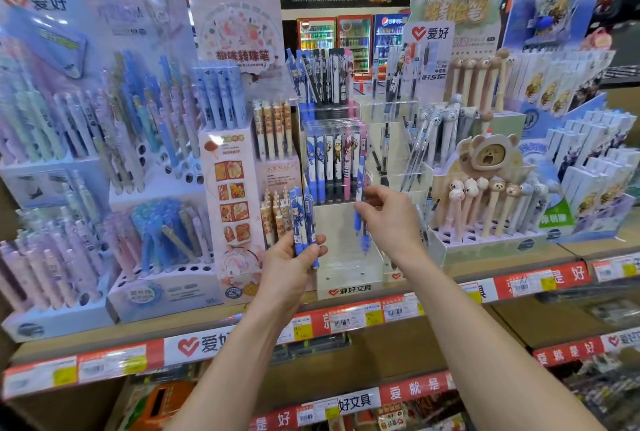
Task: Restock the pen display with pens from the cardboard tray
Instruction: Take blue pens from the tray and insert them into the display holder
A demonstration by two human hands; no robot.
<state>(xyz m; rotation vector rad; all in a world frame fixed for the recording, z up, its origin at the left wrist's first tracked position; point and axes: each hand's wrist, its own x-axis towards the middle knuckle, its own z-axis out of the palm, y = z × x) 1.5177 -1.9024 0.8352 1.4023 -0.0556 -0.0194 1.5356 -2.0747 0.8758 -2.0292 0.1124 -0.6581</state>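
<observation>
the restock looks to be partway through. the clear acrylic tiered pen display [349, 188] in the middle of the shelf has its top tier and its middle tier filled with upright pens, blue, black, white and one pink, while the lowest tier at the front [341, 257] stands bare, so i would judge that tier is what is left to fill. the cardboard tray the pens come from is not anywhere i can see from here.

the left hand [294, 257] is closed around a small bundle of blue-and-white cartoon-printed click pens [304, 223], three or so, held upright just in front of the food-patterned cardboard stand [235, 205] beside the display. the right hand [388, 216] pinches a single blue-and-white pen of the same print [360, 202] between thumb and fingertips, holding it near upright, its top against the front of the middle tier and its blue grip end hanging over the empty lowest tier. i cannot tell whether it is bound for the middle row or the bottom one.

the pens are slim plastic retractables with a white barrel carrying a blue cartoon figure, a blue rubbery grip and a clip. they match the blue ones already standing at the left end of the display's rows.
</observation>
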